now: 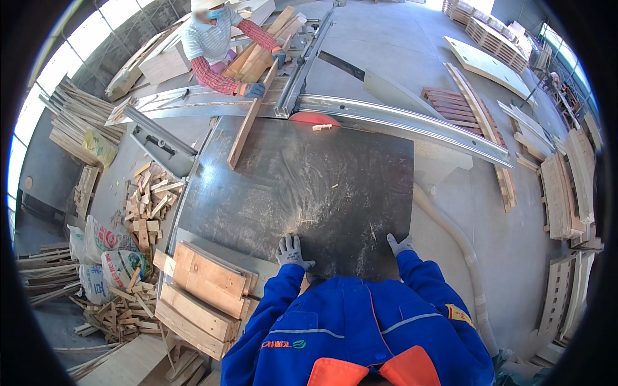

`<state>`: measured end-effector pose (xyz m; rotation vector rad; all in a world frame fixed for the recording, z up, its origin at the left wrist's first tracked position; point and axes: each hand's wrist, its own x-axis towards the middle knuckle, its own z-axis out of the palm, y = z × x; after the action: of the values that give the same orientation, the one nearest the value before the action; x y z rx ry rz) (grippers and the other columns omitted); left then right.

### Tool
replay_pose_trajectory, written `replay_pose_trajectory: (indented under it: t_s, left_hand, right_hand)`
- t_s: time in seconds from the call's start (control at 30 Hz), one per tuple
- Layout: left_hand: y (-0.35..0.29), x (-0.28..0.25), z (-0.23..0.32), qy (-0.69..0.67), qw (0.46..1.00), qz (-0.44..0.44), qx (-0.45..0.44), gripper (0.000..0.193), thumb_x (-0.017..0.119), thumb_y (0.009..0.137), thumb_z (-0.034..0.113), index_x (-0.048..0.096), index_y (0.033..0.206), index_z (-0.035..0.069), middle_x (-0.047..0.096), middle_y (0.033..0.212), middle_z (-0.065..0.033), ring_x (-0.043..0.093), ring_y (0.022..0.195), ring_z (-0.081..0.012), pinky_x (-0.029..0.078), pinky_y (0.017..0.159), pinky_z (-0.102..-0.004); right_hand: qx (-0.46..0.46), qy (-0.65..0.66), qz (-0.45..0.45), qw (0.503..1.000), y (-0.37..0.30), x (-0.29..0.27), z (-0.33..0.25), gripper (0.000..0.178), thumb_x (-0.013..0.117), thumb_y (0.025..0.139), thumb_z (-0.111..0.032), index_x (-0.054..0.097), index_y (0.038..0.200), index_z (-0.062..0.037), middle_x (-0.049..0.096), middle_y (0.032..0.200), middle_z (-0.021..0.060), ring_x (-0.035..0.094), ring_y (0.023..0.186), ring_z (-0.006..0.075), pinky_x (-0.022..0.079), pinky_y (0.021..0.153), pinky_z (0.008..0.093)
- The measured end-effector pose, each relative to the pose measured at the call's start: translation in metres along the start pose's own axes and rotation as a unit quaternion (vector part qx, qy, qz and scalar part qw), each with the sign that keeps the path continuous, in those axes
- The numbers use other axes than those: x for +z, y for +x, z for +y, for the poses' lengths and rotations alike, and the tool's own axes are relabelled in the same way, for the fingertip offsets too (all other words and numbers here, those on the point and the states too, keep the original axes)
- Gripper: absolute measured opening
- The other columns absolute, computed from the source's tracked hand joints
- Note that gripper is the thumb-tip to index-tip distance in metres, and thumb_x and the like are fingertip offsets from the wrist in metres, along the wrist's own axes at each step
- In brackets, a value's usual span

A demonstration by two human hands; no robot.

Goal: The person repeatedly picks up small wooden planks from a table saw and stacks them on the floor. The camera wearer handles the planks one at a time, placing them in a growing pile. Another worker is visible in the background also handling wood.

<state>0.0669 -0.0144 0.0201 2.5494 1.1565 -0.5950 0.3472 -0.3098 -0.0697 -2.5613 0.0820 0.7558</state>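
My left hand [292, 251], in a grey glove, lies flat on the near edge of the dark saw table [347, 186], its fingers stretched apart. At the table's right edge rests my right hand [400, 244], also gloved, with the thumb apart from the fingers and nothing held. A red blade guard [314, 118] sits at the table's far side, a small pale wood piece [321, 127] against it. Across the table, a co-worker [215, 48] in red checked sleeves and grey-blue gloves holds a long wooden strip [246, 134] that reaches over the far left of the table.
Stacked boards [209, 280] stand left of my left hand. Wood offcuts [151, 196] and plastic sacks [106, 257] lie beyond them. A metal rail [405, 125] runs along the far side. On the right, a hose [458, 241] crosses the floor.
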Motion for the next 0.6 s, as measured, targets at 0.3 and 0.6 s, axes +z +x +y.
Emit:
replay_pose_trajectory:
  t_s: [0.3,0.6]
  left_hand:
    - [0.004,0.011,-0.007,-0.026,0.999,0.031,0.010,0.119,0.083,0.060,0.059,0.027,0.156,0.016,0.017,0.164,-0.0130,0.013,0.151,-0.0387,0.020,0.118,-0.0582]
    - [0.002,0.011,-0.003,-0.031,0.999,0.042,0.012,0.120,0.084,0.058,0.059,0.028,0.155,0.017,0.021,0.162,-0.0119,0.015,0.150,-0.0377,0.022,0.116,-0.0593]
  right_hand:
    - [-0.050,0.003,0.024,0.998,-0.006,-0.002,-0.002,0.125,0.065,0.076,-0.076,0.014,0.153,0.0078,0.022,0.158,0.0324,0.023,0.147,0.0443,0.021,0.121,0.0445]
    - [-0.016,-0.030,0.021,0.999,0.010,0.005,0.012,0.128,0.066,0.075,-0.076,0.015,0.150,0.0148,0.025,0.154,0.0358,0.028,0.145,0.0459,0.025,0.120,0.0434]
